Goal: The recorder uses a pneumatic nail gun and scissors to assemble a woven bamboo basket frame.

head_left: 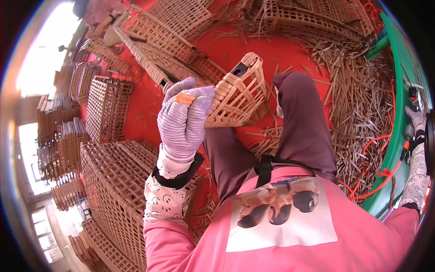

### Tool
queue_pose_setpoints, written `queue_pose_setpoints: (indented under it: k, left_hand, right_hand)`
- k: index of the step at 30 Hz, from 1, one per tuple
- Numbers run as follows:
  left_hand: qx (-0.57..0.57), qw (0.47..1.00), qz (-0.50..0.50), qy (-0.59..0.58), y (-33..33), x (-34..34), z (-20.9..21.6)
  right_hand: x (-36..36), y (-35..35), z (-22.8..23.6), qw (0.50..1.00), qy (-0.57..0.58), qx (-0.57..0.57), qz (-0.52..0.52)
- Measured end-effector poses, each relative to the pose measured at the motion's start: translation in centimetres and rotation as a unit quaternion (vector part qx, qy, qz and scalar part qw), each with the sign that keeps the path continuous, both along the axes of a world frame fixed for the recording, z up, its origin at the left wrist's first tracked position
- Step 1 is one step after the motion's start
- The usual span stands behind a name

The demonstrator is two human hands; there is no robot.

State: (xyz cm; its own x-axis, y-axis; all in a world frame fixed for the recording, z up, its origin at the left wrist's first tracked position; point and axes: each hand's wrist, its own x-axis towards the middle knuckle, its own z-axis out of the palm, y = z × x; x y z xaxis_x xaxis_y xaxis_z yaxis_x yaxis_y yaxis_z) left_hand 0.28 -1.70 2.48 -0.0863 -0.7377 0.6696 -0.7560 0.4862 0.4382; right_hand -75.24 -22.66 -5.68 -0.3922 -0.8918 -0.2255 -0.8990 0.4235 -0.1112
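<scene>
Head view: the left hand (185,119) clutches a basket (238,102) by its rim, likely steadying it. I cannot tell if the right hand (416,119), by the green table (400,68), grips.

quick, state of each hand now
Left hand: curled closed at the woven basket, grip unclear
Right hand: at the green table, open or closed can't be told
</scene>
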Motion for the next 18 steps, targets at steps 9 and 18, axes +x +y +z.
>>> queue_pose_setpoints:
  k: [9,18]
  left_hand:
    - [0.07,0.991,0.006,0.118,-3.5,-1.7,0.1]
    - [0.018,0.997,0.02,0.073,-5.7,-2.1,-1.0]
  right_hand:
    - [3.7,3.9,5.9,0.965,-0.262,-0.02,-0.025]
    - [32.9,16.6,11.3,0.82,-0.553,-0.121,0.089]
